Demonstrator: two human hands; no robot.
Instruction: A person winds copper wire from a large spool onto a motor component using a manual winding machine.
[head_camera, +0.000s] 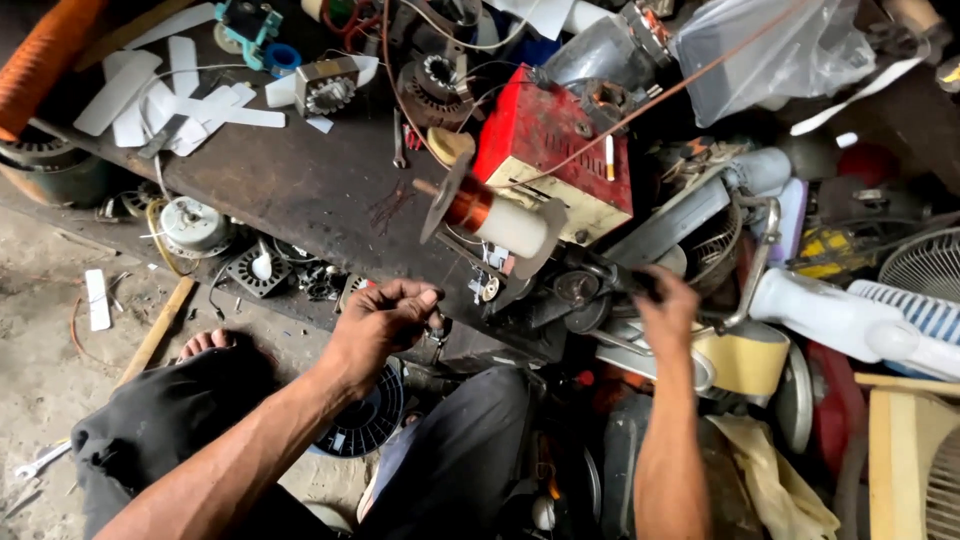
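Observation:
A white spool (497, 217) partly wound with copper wire spins on a hand winding machine, between two grey discs. A thin copper wire (655, 100) runs from it up to the right. My left hand (383, 317) is below the spool with thumb and fingers pinched together; whether a wire passes through them I cannot tell. My right hand (664, 305) is closed on the dark crank handle (630, 281) of the winder, to the right of the spool.
A red and cream metal box (545, 150) stands behind the spool on the dark workbench (290, 185). White fan blades (180, 95) and motor stators lie at the back left. Fan parts, a fan grille (925, 262) and tape roll (745, 357) crowd the right.

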